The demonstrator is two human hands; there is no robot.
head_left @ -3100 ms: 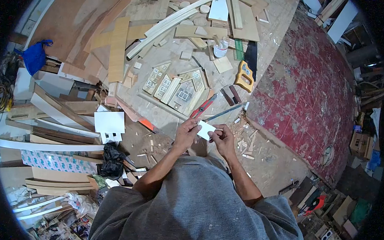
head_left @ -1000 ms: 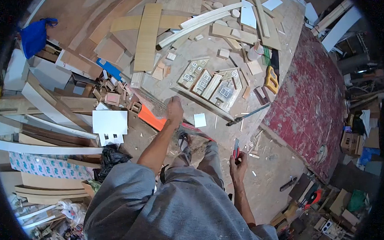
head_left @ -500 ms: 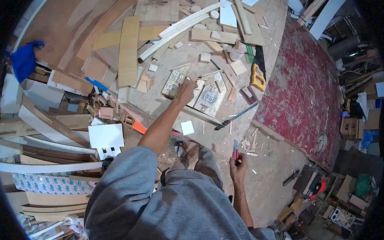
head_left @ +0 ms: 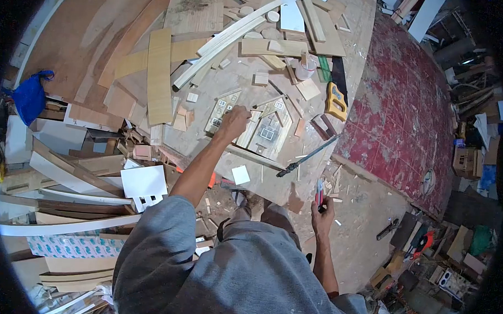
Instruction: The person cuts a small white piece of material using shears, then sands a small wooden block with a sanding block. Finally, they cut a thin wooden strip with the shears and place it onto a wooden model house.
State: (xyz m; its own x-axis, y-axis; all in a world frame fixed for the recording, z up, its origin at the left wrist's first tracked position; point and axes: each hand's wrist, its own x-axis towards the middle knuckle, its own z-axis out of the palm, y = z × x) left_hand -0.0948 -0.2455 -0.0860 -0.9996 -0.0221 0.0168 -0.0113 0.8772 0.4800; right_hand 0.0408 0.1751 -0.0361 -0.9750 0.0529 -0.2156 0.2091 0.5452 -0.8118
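Since the earliest view, the bare left hand (head_left: 236, 122) had gone from a flat white square piece (head_left: 241, 175) to the pale wooden house-shaped model with white-framed windows (head_left: 266, 132). It reached over the model, fingers bent; whether they gripped anything could not be told. The bare right hand (head_left: 322, 216), well to the model's near right, had its fingers closed around a slim red-and-grey knife (head_left: 319, 193), pointing away. That reach seemed to call for light fingertips among small parts. Counted were one knife, one white square piece on the model's near side, and one yellow-handled saw (head_left: 336, 102) to its right.
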